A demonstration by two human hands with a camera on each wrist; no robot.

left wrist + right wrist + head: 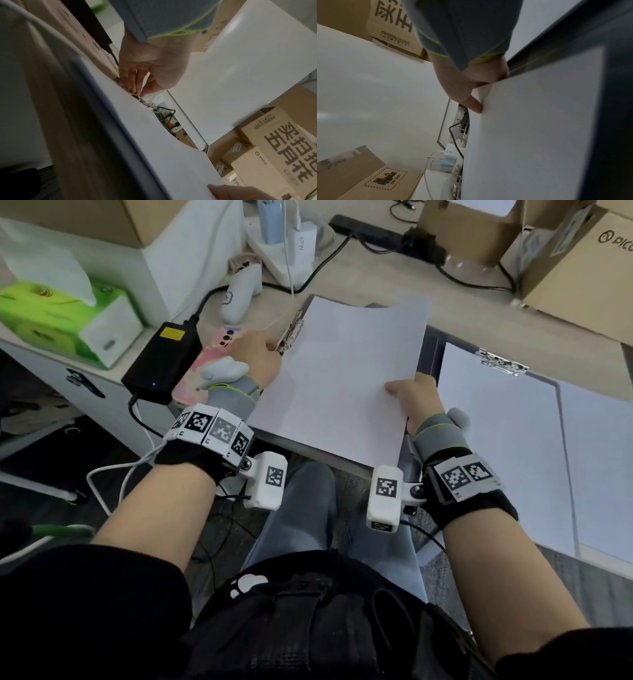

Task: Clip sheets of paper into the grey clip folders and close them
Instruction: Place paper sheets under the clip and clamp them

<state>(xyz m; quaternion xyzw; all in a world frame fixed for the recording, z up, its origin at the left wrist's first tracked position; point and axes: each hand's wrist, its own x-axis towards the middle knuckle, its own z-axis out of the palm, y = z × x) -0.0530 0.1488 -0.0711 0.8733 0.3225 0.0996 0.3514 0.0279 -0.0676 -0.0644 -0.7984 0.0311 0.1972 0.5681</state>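
The head view looks steeply down from above the lap onto the pale wooden surface [359, 268], both forearms entering from the lower frame. Each wrist view sits close behind its hand, facing forward along the fingers. All three share the white sheet of paper [342, 371] [163, 135] [530, 135] and brown cardboard boxes [575, 268] [274, 148] [392, 27].

"PICO" with a round logo on the cardboard box [582, 265] at far right of the desk, and again on a box [257, 169] in the left wrist view. "67W" on the white charger [449, 152]. Large Chinese characters on another box [291, 142], partly cut off. "UN 3481" printed inside a dashed frame on a cardboard flap [385, 180].
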